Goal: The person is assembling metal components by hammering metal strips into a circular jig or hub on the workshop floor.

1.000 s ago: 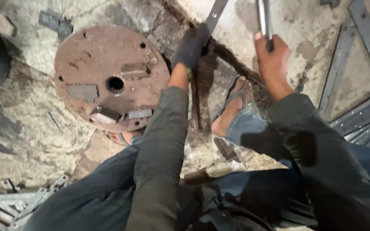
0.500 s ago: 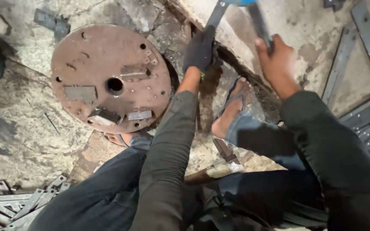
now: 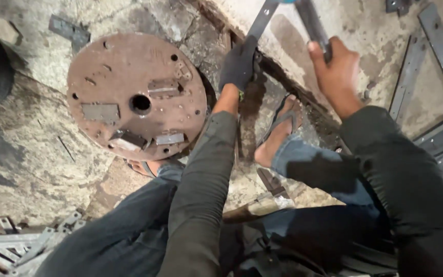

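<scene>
Nearest the camera: your legs in dark trousers and rolled jeans, a loose pile of grey metal strips [image 3: 21,246] at your lower left. Your sandalled foot [image 3: 278,131] rests on the cracked concrete floor [image 3: 21,154], between your two arms. Left of it lies a rusty round steel plate [image 3: 137,95] with a centre hole and small blocks fixed to its face, flat on the floor.

Further out, your left hand [image 3: 239,64], in a dark glove, is closed around the lower end of a flat perforated metal strip [image 3: 262,18], which runs up and out of the top edge. Your right hand [image 3: 334,72], bare, is wrapped tight round a dark handle [image 3: 311,23]; its head is cut off, can't tell what tool. Both sit over a dark crack in the floor. Far right: more flat metal bars [image 3: 439,46] lying on the concrete.
</scene>
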